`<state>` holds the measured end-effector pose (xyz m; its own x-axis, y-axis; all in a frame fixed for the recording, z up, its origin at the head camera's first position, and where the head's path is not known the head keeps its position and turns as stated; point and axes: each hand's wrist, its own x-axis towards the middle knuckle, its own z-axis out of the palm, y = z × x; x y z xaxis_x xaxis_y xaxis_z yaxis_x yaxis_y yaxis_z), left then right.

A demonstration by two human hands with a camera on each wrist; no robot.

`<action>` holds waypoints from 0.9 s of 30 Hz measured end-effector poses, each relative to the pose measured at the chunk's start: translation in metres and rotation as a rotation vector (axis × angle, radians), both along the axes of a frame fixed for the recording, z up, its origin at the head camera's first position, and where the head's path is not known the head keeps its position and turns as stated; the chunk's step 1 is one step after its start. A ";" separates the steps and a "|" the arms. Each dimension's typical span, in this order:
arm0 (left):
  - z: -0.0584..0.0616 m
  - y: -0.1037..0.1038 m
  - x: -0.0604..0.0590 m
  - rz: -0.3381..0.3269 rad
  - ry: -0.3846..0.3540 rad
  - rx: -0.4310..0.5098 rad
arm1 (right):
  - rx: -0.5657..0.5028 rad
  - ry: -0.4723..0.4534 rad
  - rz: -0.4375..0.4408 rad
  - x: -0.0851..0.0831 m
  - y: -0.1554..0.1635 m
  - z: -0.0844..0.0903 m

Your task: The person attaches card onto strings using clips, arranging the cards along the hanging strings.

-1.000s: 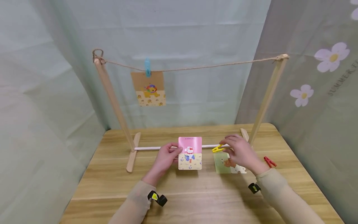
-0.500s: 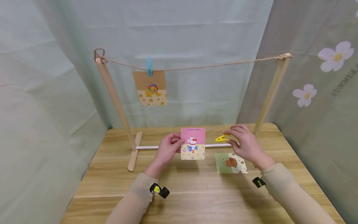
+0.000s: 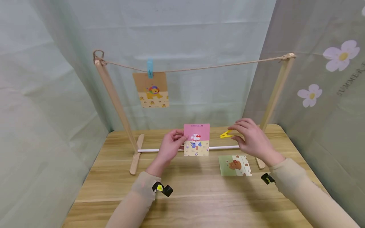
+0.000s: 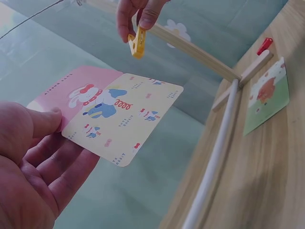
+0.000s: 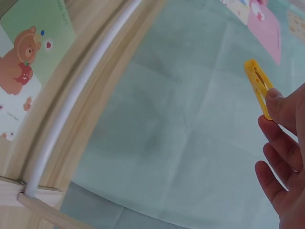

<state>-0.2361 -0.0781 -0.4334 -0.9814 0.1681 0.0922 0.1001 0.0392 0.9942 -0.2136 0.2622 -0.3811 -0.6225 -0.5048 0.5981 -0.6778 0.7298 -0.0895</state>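
Note:
My left hand [image 3: 171, 146] pinches a pink and yellow card with a rabbit [image 3: 196, 139] by its left edge, holding it upright above the table; the left wrist view shows the card [image 4: 112, 112] against my thumb. My right hand [image 3: 248, 134] pinches a yellow clothespin [image 3: 226, 134], seen also in the right wrist view [image 5: 258, 86], just right of the card. Overhead a twine line [image 3: 199, 68] spans two wooden posts, and a blue clothespin [image 3: 150, 68] holds a brown lion card [image 3: 151, 89] on it.
A green card with a bear [image 3: 235, 165] lies flat on the wooden table [image 3: 199, 196] under my right hand. The stand's white crossbar [image 3: 159, 149] runs low between the posts' feet. A red clothespin [image 4: 264, 45] lies beyond the right foot. Fabric backdrops close three sides.
Both hands have risen off the table. The rabbit card has lifted from lying near the crossbar to upright above it, and the yellow clothespin has moved up away from the bear card.

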 end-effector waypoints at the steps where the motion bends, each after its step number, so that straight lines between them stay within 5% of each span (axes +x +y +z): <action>1: 0.001 0.000 0.000 0.000 0.006 -0.004 | 0.007 0.008 0.008 -0.001 -0.001 0.002; 14: 0.026 -0.002 -0.006 -0.046 0.072 0.038 | 0.030 0.109 0.077 -0.004 -0.011 0.043; 27: 0.057 0.003 -0.008 -0.011 0.174 -0.004 | 0.048 0.178 0.102 -0.003 -0.017 0.089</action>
<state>-0.2441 -0.0747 -0.3765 -0.9489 0.1795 0.2597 0.2710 0.0413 0.9617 -0.2171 0.2457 -0.2921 -0.4531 -0.5904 0.6680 -0.7507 0.6568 0.0713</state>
